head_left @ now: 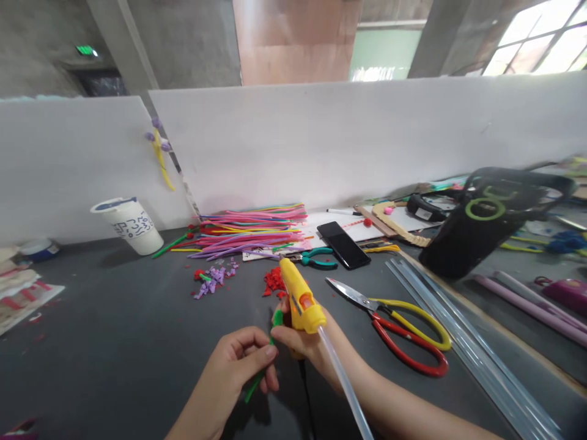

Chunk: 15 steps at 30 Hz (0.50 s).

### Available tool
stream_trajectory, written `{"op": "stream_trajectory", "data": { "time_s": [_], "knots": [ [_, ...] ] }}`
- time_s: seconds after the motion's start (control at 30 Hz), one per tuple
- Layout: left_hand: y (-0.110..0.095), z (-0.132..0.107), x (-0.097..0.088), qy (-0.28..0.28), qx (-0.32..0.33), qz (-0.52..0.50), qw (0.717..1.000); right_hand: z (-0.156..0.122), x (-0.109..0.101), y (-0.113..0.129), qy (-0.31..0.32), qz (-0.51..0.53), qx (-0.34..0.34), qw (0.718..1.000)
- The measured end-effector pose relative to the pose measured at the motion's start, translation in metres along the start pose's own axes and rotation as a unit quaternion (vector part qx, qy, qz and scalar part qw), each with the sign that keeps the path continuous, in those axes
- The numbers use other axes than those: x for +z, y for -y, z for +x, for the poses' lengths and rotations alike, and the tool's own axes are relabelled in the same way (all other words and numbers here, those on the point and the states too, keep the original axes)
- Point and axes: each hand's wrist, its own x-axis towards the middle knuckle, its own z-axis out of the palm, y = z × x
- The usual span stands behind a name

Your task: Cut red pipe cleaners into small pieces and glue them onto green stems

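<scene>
My left hand (pixel 245 363) pinches a green pipe cleaner (pixel 251 388) between thumb and fingers. In my right hand (pixel 305 339) is a yellow hot glue gun (pixel 298 287), its nozzle pointing away from me and a clear glue stick (pixel 343 382) trailing from its back end. The thumb of that hand lies close to the upper end of the green pipe cleaner; whether it presses on it, I cannot tell. Just beyond the gun's nozzle is a pile of small red pieces (pixel 273 280). Small purple pieces (pixel 215 281) lie to the left of it.
Coloured pipe cleaners (pixel 252 232) are heaped at the back, near pliers (pixel 320 259) and a phone (pixel 343 244). Scissors (pixel 389 324) and clear glue sticks (pixel 463 342) lie right, beside a black tumbler (pixel 472 232). A white cup (pixel 131 226) stands left. A white panel (pixel 298 146) borders the table.
</scene>
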Motion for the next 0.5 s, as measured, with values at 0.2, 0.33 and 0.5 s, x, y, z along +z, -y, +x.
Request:
{"op": "stream_trajectory", "data": {
  "time_s": [0.2,0.33,0.5],
  "knots": [
    [0.005,0.002,0.002,-0.003,0.032,0.041,0.999,-0.004,0.005,-0.005,-0.016,-0.002,-0.013,1.0],
    [0.007,0.004,0.006,-0.023,0.02,0.038,0.999,-0.005,0.009,-0.009,-0.043,-0.013,-0.038,0.998],
    [0.008,0.006,0.006,-0.031,0.006,0.018,0.999,-0.001,0.006,-0.012,-0.074,0.0,-0.051,0.996]
  ]
}}
